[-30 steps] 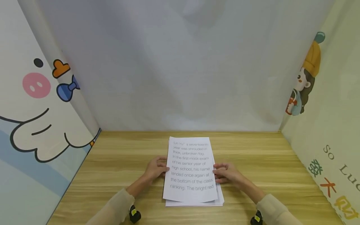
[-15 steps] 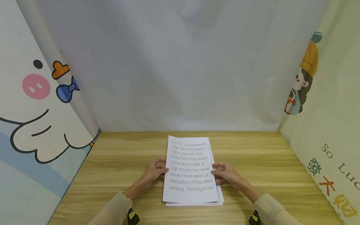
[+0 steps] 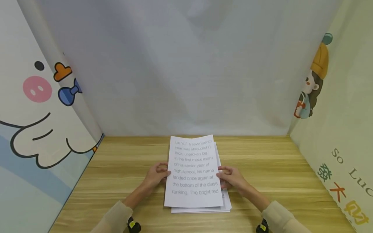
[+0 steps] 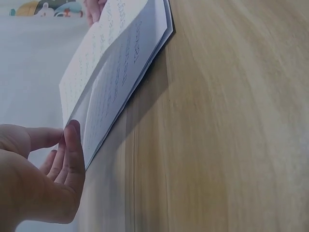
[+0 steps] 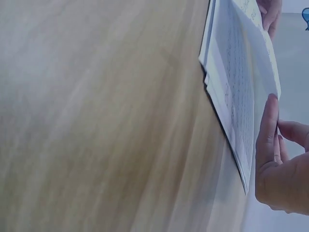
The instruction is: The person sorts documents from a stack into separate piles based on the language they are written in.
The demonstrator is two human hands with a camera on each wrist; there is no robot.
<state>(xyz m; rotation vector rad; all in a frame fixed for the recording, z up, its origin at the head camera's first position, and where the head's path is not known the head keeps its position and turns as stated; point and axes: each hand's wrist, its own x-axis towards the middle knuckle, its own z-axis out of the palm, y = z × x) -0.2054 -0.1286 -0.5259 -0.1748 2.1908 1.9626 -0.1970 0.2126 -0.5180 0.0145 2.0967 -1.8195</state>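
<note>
A printed sheet of paper (image 3: 193,171) is lifted a little above a stack of printed sheets (image 3: 226,204) on the table. My left hand (image 3: 156,176) pinches its left edge between thumb and fingers; the left wrist view shows this hand (image 4: 50,169) with the thumb over the edge. At the opposite edge, my right hand (image 3: 233,178) pinches the same sheet, and in the right wrist view that hand (image 5: 282,159) has its fingers beneath the paper. Both wrist views show a gap between the raised sheet and the stack. Most of the stack is hidden under it.
The wood-grain table (image 3: 116,168) extends to both sides of the paper. Behind it hangs a pale cloth backdrop (image 3: 186,71). Cartoon-printed panels stand on the left (image 3: 38,129) and right (image 3: 335,136).
The top sheet has risen off the stack and shifted slightly left and away from me, both hands moving with it. More of the stack shows at the right and near edges.
</note>
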